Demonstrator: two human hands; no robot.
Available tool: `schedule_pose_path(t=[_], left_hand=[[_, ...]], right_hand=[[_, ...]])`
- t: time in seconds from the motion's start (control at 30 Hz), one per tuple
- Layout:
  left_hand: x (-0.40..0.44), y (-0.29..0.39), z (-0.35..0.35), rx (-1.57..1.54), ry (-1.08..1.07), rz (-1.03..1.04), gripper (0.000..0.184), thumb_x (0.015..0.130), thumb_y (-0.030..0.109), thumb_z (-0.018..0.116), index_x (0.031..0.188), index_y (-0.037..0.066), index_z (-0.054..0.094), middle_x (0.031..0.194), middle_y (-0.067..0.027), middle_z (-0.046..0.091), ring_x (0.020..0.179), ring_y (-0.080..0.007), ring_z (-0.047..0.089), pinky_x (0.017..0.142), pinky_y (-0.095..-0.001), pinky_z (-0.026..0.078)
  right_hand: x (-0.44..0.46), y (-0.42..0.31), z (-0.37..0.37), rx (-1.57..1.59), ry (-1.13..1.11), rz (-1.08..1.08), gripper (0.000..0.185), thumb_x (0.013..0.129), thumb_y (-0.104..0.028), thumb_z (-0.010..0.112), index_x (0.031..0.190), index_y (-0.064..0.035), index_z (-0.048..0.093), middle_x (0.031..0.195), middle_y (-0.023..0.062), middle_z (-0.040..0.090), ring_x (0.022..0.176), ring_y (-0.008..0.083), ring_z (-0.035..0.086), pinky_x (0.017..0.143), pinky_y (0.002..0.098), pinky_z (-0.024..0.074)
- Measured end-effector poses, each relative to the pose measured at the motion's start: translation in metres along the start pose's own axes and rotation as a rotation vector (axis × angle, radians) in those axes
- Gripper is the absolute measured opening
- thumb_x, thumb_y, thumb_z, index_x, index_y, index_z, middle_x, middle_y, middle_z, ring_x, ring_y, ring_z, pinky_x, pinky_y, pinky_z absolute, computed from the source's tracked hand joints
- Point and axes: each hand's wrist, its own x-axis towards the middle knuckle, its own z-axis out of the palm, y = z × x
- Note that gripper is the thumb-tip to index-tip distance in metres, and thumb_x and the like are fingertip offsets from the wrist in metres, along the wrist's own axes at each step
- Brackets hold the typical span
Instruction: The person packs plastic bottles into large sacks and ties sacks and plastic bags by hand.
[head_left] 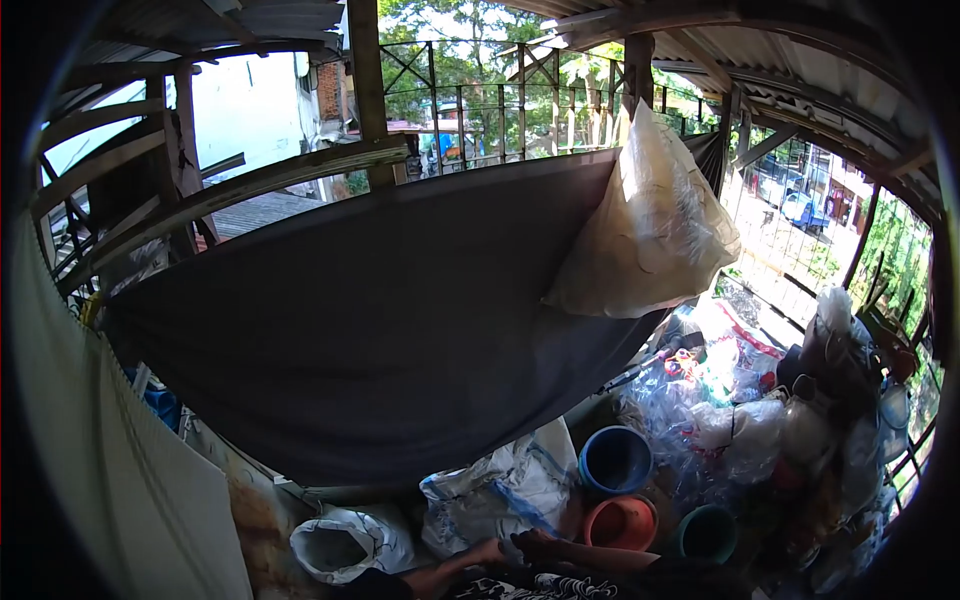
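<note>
Low in the head view, my left hand point(486, 553) and my right hand point(535, 545) are close together in front of my body. They lie at the near edge of a crumpled white woven sack with blue stripes point(505, 490). Both are small and dark here, so their fingers and anything between them cannot be made out. Left of my hands stands another white sack point(385, 535) with its mouth open. To the right are a blue bucket point(615, 460), an orange-red bucket point(622, 522) and a dark green bucket point(706, 535).
A large dark cloth point(400, 320) hangs across the middle, with a full translucent bag point(655, 220) against its right end. Piled plastic bags and bottles point(730, 430) fill the right side. A pale cloth point(120, 470) hangs at left. Railings point(500, 110) line the back.
</note>
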Motion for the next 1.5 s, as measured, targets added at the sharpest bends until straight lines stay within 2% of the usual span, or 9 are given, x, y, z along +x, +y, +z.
schedule_pose_path(t=[0.33, 0.7, 0.8, 0.87, 1.0, 1.2, 1.4, 1.47, 1.5], left_hand=[[0.014, -0.01, -0.006, 0.461, 0.434, 0.162, 0.055, 0.064, 0.043, 0.073, 0.104, 0.008, 0.061, 0.09, -0.0172, 0.069, 0.083, -0.0357, 0.068, 0.073, -0.0469, 0.053], [0.005, 0.018, -0.025, 0.476, 0.582, 0.269, 0.049, 0.068, 0.045, 0.073, 0.099, 0.008, 0.062, 0.076, -0.0161, 0.068, 0.071, -0.0348, 0.068, 0.065, -0.0475, 0.054], [-0.003, 0.019, -0.043, 0.17, 0.087, 0.045, 0.047, 0.072, 0.042, 0.072, 0.103, 0.008, 0.064, 0.078, -0.0133, 0.07, 0.074, -0.0267, 0.07, 0.066, -0.0423, 0.055], [0.004, 0.004, -0.055, -0.622, -0.56, -0.145, 0.047, 0.076, 0.038, 0.071, 0.113, 0.011, 0.063, 0.094, -0.0115, 0.07, 0.083, -0.017, 0.069, 0.07, -0.0372, 0.054], [0.0, 0.01, -0.055, -0.913, -0.742, -0.232, 0.042, 0.078, 0.037, 0.068, 0.112, 0.012, 0.061, 0.088, -0.0082, 0.064, 0.077, -0.0157, 0.063, 0.065, -0.0346, 0.05], [0.006, 0.008, -0.04, -1.383, -0.982, -0.285, 0.033, 0.083, 0.035, 0.062, 0.108, 0.014, 0.058, 0.077, -0.0018, 0.054, 0.066, -0.0131, 0.052, 0.055, -0.0293, 0.042], [-0.002, 0.043, -0.06, -1.159, -0.804, -0.348, 0.02, 0.086, 0.034, 0.058, 0.091, 0.015, 0.056, 0.064, 0.0032, 0.045, 0.054, -0.0101, 0.044, 0.045, -0.0263, 0.035], [-0.017, 0.068, -0.061, -0.619, -0.284, -0.322, 0.018, 0.083, 0.032, 0.061, 0.079, 0.015, 0.054, 0.059, 0.0035, 0.042, 0.047, -0.0091, 0.039, 0.041, -0.0255, 0.032], [-0.015, 0.071, -0.06, -0.634, -0.286, -0.318, 0.018, 0.083, 0.032, 0.061, 0.079, 0.015, 0.054, 0.059, 0.0035, 0.042, 0.047, -0.0091, 0.039, 0.041, -0.0255, 0.032]], right_hand=[[0.009, 0.004, -0.011, -0.013, -0.006, -0.051, 0.056, 0.064, -0.02, 0.073, 0.116, -0.0084, 0.055, 0.098, 0.0163, 0.065, 0.088, 0.0327, 0.064, 0.071, 0.0443, 0.0502], [0.004, 0.008, -0.024, -0.02, 0.158, -0.149, 0.059, 0.064, -0.021, 0.073, 0.117, -0.0081, 0.054, 0.097, 0.016, 0.064, 0.088, 0.032, 0.064, 0.071, 0.0442, 0.0496], [-0.001, 0.009, -0.025, -0.043, 0.236, -0.184, 0.059, 0.063, -0.022, 0.073, 0.118, -0.008, 0.053, 0.097, 0.0159, 0.064, 0.088, 0.0318, 0.064, 0.071, 0.0442, 0.0494], [-0.004, 0.009, -0.029, -0.063, 0.313, -0.203, 0.06, 0.063, -0.022, 0.073, 0.118, -0.008, 0.053, 0.097, 0.0158, 0.064, 0.088, 0.0317, 0.064, 0.071, 0.0442, 0.0493], [0.014, 0.007, -0.034, -0.248, 0.754, -0.343, 0.056, 0.064, -0.026, 0.071, 0.114, -0.0086, 0.053, 0.093, 0.0121, 0.058, 0.093, 0.0292, 0.059, 0.078, 0.041, 0.0459], [-0.008, 0.009, -0.066, -0.221, 0.739, -0.436, 0.043, 0.064, -0.025, 0.069, 0.099, -0.008, 0.051, 0.089, 0.0104, 0.054, 0.089, 0.0279, 0.056, 0.079, 0.0397, 0.0444], [0.001, 0.015, -0.063, -0.06, 0.691, -0.42, 0.036, 0.064, -0.017, 0.067, 0.096, -0.0056, 0.055, 0.081, 0.0141, 0.058, 0.08, 0.0346, 0.06, 0.069, 0.0439, 0.0481], [0.007, 0.015, -0.066, -0.01, 0.662, -0.429, 0.032, 0.063, -0.015, 0.066, 0.092, -0.0054, 0.056, 0.078, 0.0145, 0.06, 0.076, 0.0356, 0.061, 0.064, 0.0444, 0.048], [0.01, 0.017, -0.063, 0.042, 0.633, -0.437, 0.028, 0.062, -0.013, 0.066, 0.088, -0.0052, 0.058, 0.075, 0.015, 0.061, 0.073, 0.0366, 0.062, 0.06, 0.0448, 0.0479]])
